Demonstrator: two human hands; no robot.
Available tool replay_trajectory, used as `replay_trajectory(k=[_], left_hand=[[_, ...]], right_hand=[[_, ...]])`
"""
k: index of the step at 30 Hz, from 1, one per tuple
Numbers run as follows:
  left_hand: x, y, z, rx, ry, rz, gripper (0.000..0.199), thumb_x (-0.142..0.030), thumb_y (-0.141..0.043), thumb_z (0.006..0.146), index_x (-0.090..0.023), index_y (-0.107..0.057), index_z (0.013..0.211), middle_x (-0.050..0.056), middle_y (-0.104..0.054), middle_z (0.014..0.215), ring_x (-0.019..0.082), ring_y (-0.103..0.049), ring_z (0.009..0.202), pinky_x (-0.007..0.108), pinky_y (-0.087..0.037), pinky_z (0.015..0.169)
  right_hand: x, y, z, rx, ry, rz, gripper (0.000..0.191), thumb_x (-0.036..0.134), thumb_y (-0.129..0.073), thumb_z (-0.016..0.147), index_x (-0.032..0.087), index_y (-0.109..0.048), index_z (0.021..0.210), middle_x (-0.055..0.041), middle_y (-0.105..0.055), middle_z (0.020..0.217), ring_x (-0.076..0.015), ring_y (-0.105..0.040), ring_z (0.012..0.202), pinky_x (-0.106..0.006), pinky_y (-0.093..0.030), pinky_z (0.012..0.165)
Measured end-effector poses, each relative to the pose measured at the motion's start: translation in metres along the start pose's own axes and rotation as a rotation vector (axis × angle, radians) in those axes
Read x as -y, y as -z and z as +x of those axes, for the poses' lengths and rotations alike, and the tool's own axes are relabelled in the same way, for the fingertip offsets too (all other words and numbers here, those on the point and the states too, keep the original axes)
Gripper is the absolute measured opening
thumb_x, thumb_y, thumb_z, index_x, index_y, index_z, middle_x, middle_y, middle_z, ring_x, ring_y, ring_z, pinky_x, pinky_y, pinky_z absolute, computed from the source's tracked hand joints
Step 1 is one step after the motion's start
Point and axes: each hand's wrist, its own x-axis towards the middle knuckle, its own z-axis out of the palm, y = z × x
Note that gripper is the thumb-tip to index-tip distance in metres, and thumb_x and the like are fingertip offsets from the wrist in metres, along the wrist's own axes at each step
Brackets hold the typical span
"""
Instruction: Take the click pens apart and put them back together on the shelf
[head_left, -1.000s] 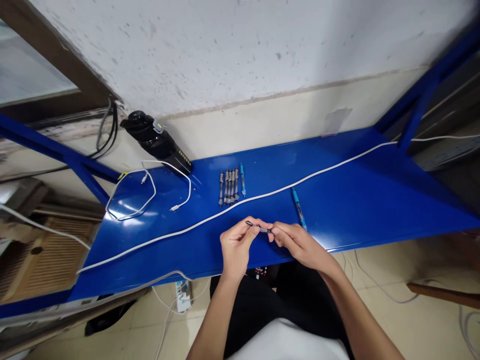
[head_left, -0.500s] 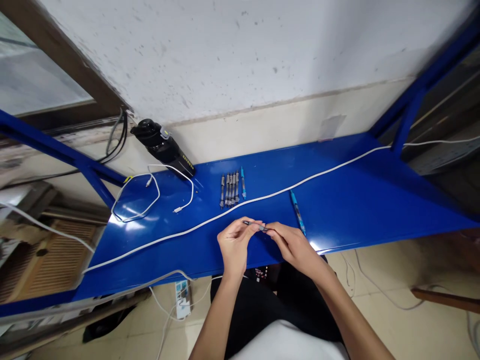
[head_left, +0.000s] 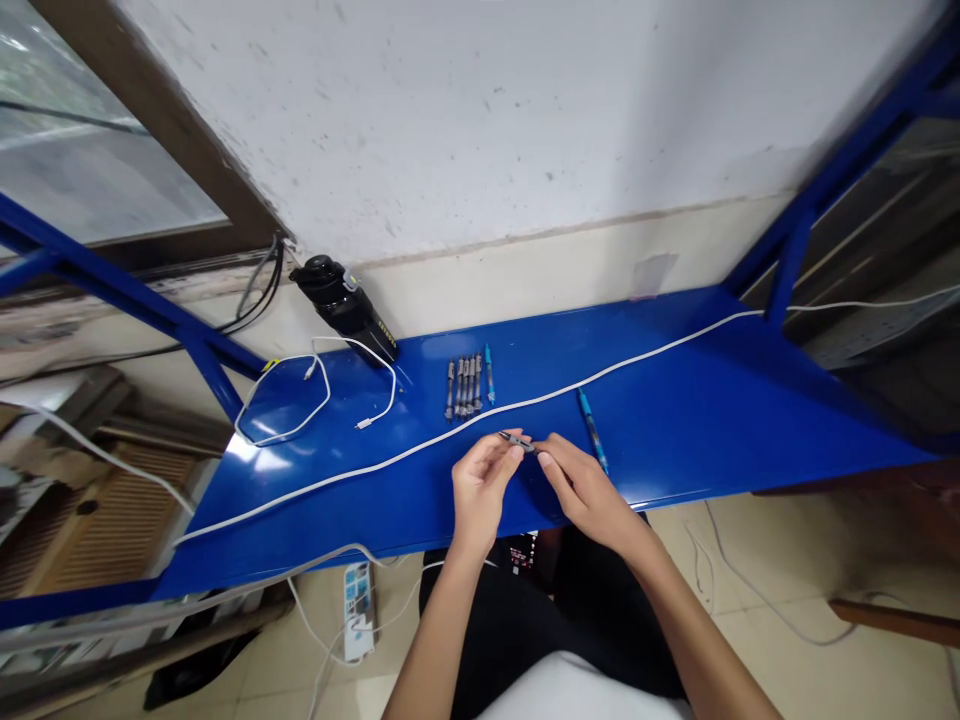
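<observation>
The left hand [head_left: 481, 492] and right hand [head_left: 587, 490] are together, their fingertips pinching a thin dark pen [head_left: 513, 437] between them. Its long axis runs sideways, from hand to hand, over the blue metal shelf [head_left: 712, 420]. A loose blue pen [head_left: 591, 430] lies just beyond the right hand.

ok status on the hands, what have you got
Left hand and right hand together over the blue metal bench. Both pinching a slim dark pen part. Nothing in the way; white cable lies just beyond, not touching; blue pen beside right hand.
</observation>
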Motion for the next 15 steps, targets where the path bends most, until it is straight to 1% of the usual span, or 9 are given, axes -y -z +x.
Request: replay_trajectory(k=[2,4,6,8,11,15], left_hand=[[0.0013,0.0010,0.0002,-0.021,-0.008,0.032,0.028,-0.039,-0.086,0.094,-0.018,-0.084,0.113,0.012,-0.083,0.117,0.025,-0.079,0.106,0.036,-0.061,0.100],[0.0019,0.0012,0.0003,-0.020,-0.015,0.053,0.028,-0.040,-0.086,0.094,-0.018,-0.084,0.110,0.010,-0.083,0.112,0.023,-0.078,0.102,0.033,-0.060,0.097],[0.0018,0.0006,0.0002,-0.006,-0.028,0.053,0.025,-0.040,-0.086,0.094,-0.017,-0.082,0.106,0.008,-0.081,0.104,0.021,-0.076,0.099,0.031,-0.059,0.093],[0.0011,-0.0004,0.0000,0.008,-0.044,0.042,0.023,-0.038,-0.086,0.094,-0.018,-0.080,0.102,0.006,-0.079,0.100,0.020,-0.075,0.097,0.029,-0.059,0.091],[-0.0007,-0.0015,-0.0005,0.016,-0.052,0.038,0.020,-0.035,-0.085,0.095,-0.017,-0.079,0.100,0.006,-0.079,0.100,0.020,-0.075,0.097,0.030,-0.059,0.092],[-0.0030,-0.0014,-0.0015,-0.008,-0.042,0.046,0.018,-0.034,-0.087,0.093,-0.017,-0.082,0.097,0.008,-0.082,0.099,0.022,-0.077,0.096,0.032,-0.060,0.093]], right_hand=[[-0.0004,0.0001,-0.0007,-0.002,0.014,-0.011,0.031,0.032,-0.039,0.119,0.025,-0.067,0.131,-0.0088,-0.066,0.110,-0.0244,-0.066,0.102,-0.039,-0.052,0.095],[-0.0037,-0.0011,-0.0026,-0.028,0.017,0.001,0.024,0.033,-0.044,0.118,0.024,-0.065,0.128,-0.0096,-0.066,0.114,-0.0244,-0.066,0.104,-0.038,-0.052,0.095],[-0.0076,-0.0030,-0.0048,-0.051,-0.004,0.031,0.018,0.035,-0.049,0.117,0.024,-0.062,0.121,-0.0087,-0.068,0.113,-0.0233,-0.068,0.101,-0.035,-0.052,0.090],[-0.0095,-0.0043,-0.0063,-0.048,-0.046,0.057,0.015,0.037,-0.052,0.116,0.024,-0.060,0.117,-0.0061,-0.070,0.105,-0.0217,-0.069,0.093,-0.033,-0.052,0.084],[-0.0068,-0.0041,-0.0060,-0.020,-0.077,0.039,0.017,0.040,-0.054,0.115,0.024,-0.061,0.117,-0.0042,-0.071,0.099,-0.0210,-0.069,0.087,-0.032,-0.051,0.081],[-0.0011,-0.0013,-0.0032,-0.008,-0.017,0.018,0.026,0.039,-0.047,0.118,0.024,-0.068,0.119,-0.0074,-0.073,0.106,-0.0231,-0.069,0.096,-0.034,-0.051,0.088]])
